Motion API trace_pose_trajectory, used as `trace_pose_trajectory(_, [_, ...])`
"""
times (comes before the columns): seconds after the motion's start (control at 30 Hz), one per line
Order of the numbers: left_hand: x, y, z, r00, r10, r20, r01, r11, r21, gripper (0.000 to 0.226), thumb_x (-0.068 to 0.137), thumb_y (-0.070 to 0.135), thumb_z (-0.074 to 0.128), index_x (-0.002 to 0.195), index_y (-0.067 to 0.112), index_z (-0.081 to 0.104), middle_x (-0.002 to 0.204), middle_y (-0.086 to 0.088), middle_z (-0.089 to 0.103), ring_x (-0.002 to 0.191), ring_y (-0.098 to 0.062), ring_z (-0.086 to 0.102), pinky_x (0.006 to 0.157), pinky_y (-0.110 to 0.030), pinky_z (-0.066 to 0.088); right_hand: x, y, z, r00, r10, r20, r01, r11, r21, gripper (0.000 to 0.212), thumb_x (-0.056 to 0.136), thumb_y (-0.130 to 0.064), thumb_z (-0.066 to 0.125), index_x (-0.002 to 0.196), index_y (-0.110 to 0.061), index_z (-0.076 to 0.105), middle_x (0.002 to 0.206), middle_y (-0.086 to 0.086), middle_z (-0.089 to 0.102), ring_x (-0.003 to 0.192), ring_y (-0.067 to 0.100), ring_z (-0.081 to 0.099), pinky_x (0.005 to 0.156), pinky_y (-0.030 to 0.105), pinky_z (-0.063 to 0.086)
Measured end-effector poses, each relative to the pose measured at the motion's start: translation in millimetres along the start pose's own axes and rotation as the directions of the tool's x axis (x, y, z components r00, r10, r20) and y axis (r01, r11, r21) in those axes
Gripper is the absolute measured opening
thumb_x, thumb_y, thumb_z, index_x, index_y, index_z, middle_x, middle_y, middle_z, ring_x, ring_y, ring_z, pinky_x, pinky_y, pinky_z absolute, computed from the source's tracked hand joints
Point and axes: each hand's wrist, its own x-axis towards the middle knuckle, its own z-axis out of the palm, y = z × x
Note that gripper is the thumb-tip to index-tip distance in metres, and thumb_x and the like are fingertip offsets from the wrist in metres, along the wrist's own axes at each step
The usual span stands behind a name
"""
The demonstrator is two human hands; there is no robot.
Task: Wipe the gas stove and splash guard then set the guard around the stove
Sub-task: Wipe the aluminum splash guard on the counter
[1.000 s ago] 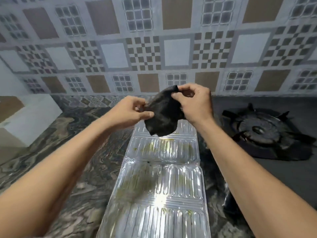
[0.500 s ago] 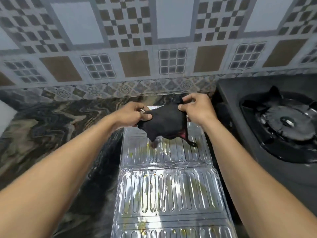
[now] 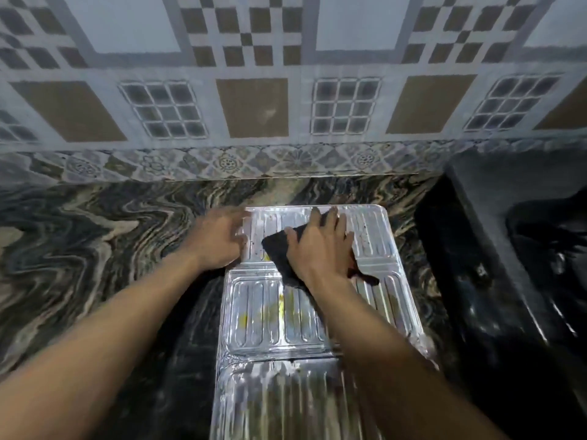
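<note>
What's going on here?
A person is wiping a foil splash guard that lies flat on the marbled counter. The right hand presses a dark cloth on its far panel; the left hand rests on its left edge. Yellow stains show on the middle panel. The stove sits to the right.

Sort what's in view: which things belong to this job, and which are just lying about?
Job: foil splash guard; black cloth pressed under the right hand; left hand at the guard's edge; gas stove.
Lying about: marbled countertop; patterned wall tiles.
</note>
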Motion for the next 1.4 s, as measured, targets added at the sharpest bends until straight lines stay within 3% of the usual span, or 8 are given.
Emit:
trace_pose_trajectory(0.1, [-6.8, -22.2, -6.1, 0.981, -0.008, 0.193, -0.02, 0.99, 0.142, 0.092, 0.075, 0.065, 0.053, 0.155, 0.024, 0.033, 0.164, 0.002, 0.023, 0.152, -0.027, 0.017, 0.121, -0.054, 0.02, -5.1, -2.4, 28.4, 0.985, 0.124, 0.123, -0.122, 0.992, -0.025, 0.094, 0.092, -0.074, 0.022, 0.158, -0.012, -0.003, 0.163, 0.021, -0.014, 0.148, 0.041, -0.021, 0.112, 0.066, -0.014])
trace_pose_trajectory(0.2, [-12.5, -27.9, -11.9, 0.93, -0.02, 0.366, -0.071, 0.97, 0.234, 0.12, 0.069, 0.083, 0.061, 0.16, 0.031, 0.002, 0.164, 0.011, -0.007, 0.154, -0.023, -0.008, 0.12, -0.06, 0.001, -4.1, 1.0, 39.5, 0.991, 0.099, 0.089, -0.096, 0.995, -0.041, 0.095, 0.094, -0.071, 0.021, 0.156, -0.009, -0.013, 0.163, 0.019, -0.019, 0.147, 0.037, -0.025, 0.113, 0.064, -0.018])
trace_pose_trajectory(0.37, [-9.4, -30.0, -15.0, 0.906, -0.036, 0.422, -0.107, 0.944, 0.312, 0.14, 0.055, 0.089, 0.065, 0.159, 0.03, -0.009, 0.165, 0.008, -0.016, 0.152, -0.024, -0.018, 0.118, -0.065, -0.003, 6.7, -0.3, 28.9, 0.986, 0.074, 0.15, -0.061, 0.994, -0.089, 0.083, 0.097, -0.049, 0.033, 0.156, -0.008, -0.009, 0.163, 0.017, -0.019, 0.148, 0.036, -0.025, 0.112, 0.065, -0.017])
trace_pose_trajectory(0.5, [-5.9, -32.0, -12.8, 0.898, -0.041, 0.438, -0.107, 0.946, 0.307, 0.145, 0.05, 0.092, 0.062, 0.157, 0.032, -0.014, 0.164, 0.009, -0.019, 0.151, -0.022, -0.022, 0.118, -0.065, -0.006, 10.1, -14.3, 37.7, 0.973, 0.209, 0.096, -0.213, 0.977, 0.029, 0.087, 0.097, -0.061, 0.027, 0.157, -0.008, -0.009, 0.164, 0.017, -0.016, 0.149, 0.036, -0.022, 0.11, 0.066, -0.019])
trace_pose_trajectory(0.63, [-3.5, -35.8, -13.3, 0.888, -0.051, 0.457, -0.101, 0.948, 0.301, 0.146, 0.048, 0.096, 0.058, 0.155, 0.036, -0.019, 0.161, 0.011, -0.025, 0.151, -0.022, -0.021, 0.117, -0.065, -0.009, 10.9, -13.9, 57.1, 0.999, -0.038, -0.034, 0.033, 0.993, -0.117, 0.068, 0.103, -0.05, 0.02, 0.159, -0.015, 0.006, 0.167, 0.011, 0.001, 0.152, 0.031, -0.009, 0.114, 0.066, -0.009])
trace_pose_trajectory(0.77, [-4.8, -39.0, -13.1, 0.879, -0.047, 0.474, -0.098, 0.956, 0.277, 0.144, 0.049, 0.097, 0.056, 0.153, 0.039, -0.024, 0.16, 0.011, -0.029, 0.15, -0.019, -0.024, 0.117, -0.064, -0.009, 15.1, -14.1, 58.9, 0.968, -0.246, 0.044, 0.25, 0.955, -0.159, 0.062, 0.104, -0.049, 0.016, 0.159, -0.022, 0.005, 0.167, 0.003, -0.002, 0.153, 0.024, -0.01, 0.117, 0.061, -0.009])
trace_pose_trajectory(1.0, [-5.5, -37.6, -16.2, 0.87, -0.056, 0.49, -0.094, 0.956, 0.277, 0.142, 0.051, 0.096, 0.058, 0.153, 0.038, -0.024, 0.159, 0.012, -0.032, 0.149, -0.017, -0.026, 0.118, -0.063, -0.008, 8.0, -20.9, 59.2, 0.823, -0.55, 0.142, 0.567, 0.807, -0.164, 0.061, 0.104, -0.048, 0.017, 0.158, -0.02, 0.019, 0.167, 0.003, 0.008, 0.153, 0.022, -0.002, 0.119, 0.06, -0.007])
trace_pose_trajectory(1.4, [-5.9, -38.7, -17.0, 0.873, -0.052, 0.486, -0.106, 0.951, 0.292, 0.145, 0.05, 0.096, 0.059, 0.153, 0.037, -0.025, 0.159, 0.012, -0.033, 0.149, -0.018, -0.026, 0.119, -0.064, -0.005, 0.2, 2.4, 48.4, 0.634, -0.719, 0.284, 0.766, 0.634, -0.106, 0.051, 0.106, -0.042, 0.022, 0.155, -0.031, 0.027, 0.165, -0.005, 0.015, 0.153, 0.014, 0.004, 0.122, 0.054, -0.001])
